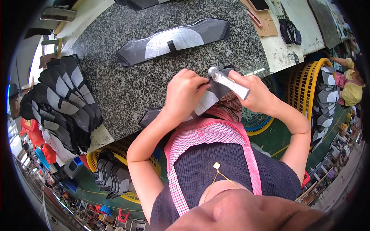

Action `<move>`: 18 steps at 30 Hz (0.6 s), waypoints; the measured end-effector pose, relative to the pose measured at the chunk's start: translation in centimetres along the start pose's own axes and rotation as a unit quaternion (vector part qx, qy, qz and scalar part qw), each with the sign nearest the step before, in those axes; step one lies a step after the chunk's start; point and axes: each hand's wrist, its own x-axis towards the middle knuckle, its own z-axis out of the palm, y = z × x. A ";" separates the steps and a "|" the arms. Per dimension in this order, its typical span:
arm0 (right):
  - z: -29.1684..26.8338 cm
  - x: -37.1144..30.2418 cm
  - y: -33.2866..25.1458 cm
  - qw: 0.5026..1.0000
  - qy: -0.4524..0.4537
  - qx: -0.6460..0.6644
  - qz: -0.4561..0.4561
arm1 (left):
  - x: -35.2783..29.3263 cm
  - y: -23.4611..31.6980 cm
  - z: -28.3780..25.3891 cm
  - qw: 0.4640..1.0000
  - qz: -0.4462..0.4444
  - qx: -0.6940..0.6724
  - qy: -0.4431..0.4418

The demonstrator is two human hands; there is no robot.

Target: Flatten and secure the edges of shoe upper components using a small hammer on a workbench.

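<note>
My right hand (254,91) is closed around a hammer with a worn silver metal head (230,83); its handle is mostly hidden by the hand. The fingers of my left hand (185,89) pinch the edge of a dark grey panel (208,101) with a pale patch, at the near edge of the granite-topped table (115,88). The hammer head is just over that panel, close to my left fingertips; whether it touches cannot be told. Farther back, another dark grey panel (135,50) lies flat, with a pale half-round patch and a short black strap.
Stacked similar panels (63,100) lie at the table's left. Yellow baskets (302,86) of panels stand at right and lower left (133,197). A phone (259,4) and a pink-handled tool (254,18) lie at the far right. Another person (350,86) is beyond the right basket.
</note>
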 end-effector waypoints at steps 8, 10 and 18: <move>-0.4 -0.1 -2.1 0.994 0.030 0.104 -0.002 | -1.8 0.9 0.1 0.982 0.095 0.160 -0.008; 1.0 -0.3 -1.3 1.000 -0.016 0.019 -0.017 | -1.5 0.3 -0.5 0.997 0.032 0.061 -0.019; 0.1 0.2 -2.4 0.996 0.042 0.081 -0.020 | -4.0 0.0 -1.0 0.997 0.049 0.064 -0.013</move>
